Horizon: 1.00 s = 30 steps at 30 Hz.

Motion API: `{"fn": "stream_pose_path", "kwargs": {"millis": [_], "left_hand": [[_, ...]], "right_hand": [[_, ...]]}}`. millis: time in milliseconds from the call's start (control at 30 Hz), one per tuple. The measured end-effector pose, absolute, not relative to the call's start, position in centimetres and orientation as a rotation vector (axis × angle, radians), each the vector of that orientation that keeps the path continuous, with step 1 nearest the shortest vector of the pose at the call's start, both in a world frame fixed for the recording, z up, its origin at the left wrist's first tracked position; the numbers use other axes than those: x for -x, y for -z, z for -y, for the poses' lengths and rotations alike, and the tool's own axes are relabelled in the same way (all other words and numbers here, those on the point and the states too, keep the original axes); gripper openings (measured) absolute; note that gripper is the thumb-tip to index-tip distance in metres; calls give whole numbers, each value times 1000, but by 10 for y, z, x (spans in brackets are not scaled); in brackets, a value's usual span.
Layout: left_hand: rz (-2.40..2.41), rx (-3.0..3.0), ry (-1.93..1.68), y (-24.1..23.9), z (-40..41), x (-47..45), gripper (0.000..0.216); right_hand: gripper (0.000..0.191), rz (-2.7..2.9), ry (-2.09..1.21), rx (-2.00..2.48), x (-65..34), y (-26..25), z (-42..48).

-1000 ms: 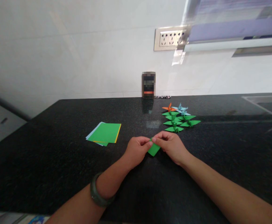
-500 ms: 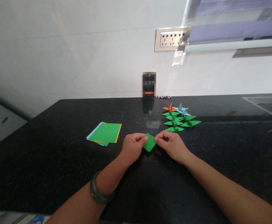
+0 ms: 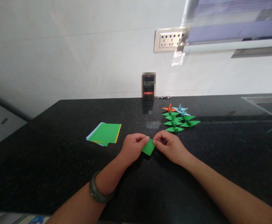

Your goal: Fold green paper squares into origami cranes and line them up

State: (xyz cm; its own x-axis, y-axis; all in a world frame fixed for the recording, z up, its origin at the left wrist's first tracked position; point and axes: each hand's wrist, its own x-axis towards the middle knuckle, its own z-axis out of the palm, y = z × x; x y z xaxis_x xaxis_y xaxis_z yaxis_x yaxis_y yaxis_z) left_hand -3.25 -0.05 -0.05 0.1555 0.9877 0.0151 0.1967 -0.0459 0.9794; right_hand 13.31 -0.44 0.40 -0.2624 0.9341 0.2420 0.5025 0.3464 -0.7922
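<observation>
A small folded square of green origami paper (image 3: 148, 148) is held between my two hands, just above the dark countertop. My left hand (image 3: 134, 147) pinches its upper left side, thumb on top. At the paper's right corner, my right hand (image 3: 169, 145) grips with thumb and forefinger. Several folded paper cranes (image 3: 174, 123), mostly green with an orange one and light blue ones, sit just beyond my right hand. To the left of my left hand lies a stack of square paper (image 3: 105, 132), green on top with yellow and light blue edges showing.
The black speckled countertop (image 3: 63, 161) runs back to a white wall. A phone-like dark object (image 3: 149, 85), blurred out, leans upright there beside a beaded strap (image 3: 163, 97). A wall socket (image 3: 170, 39) is above. A glassy panel (image 3: 266, 105) lies at the right.
The folded green paper has turned a little and its lower corner has shifted down. My right fingers have moved slightly left along its edge.
</observation>
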Motion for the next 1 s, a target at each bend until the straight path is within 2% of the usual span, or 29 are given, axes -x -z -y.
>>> {"fn": "stream_pose_path", "kwargs": {"millis": [300, 533, 900, 1000], "left_hand": [[-1232, -1453, -1029, -3, 2, 32, 23], [-1279, -1518, -1031, -2, 2, 33, 24], [-1293, -1569, -1026, -5, 2, 33, 22], [-1308, -1579, -1016, -5, 2, 32, 21]], "right_hand": [[14, 1882, -984, 1279, -134, -1, 1], [15, 1824, -990, 1294, -134, -4, 2], [16, 1771, -1360, 1178, -135, -5, 3], [19, 1814, -1360, 1188, -135, -3, 3]]}}
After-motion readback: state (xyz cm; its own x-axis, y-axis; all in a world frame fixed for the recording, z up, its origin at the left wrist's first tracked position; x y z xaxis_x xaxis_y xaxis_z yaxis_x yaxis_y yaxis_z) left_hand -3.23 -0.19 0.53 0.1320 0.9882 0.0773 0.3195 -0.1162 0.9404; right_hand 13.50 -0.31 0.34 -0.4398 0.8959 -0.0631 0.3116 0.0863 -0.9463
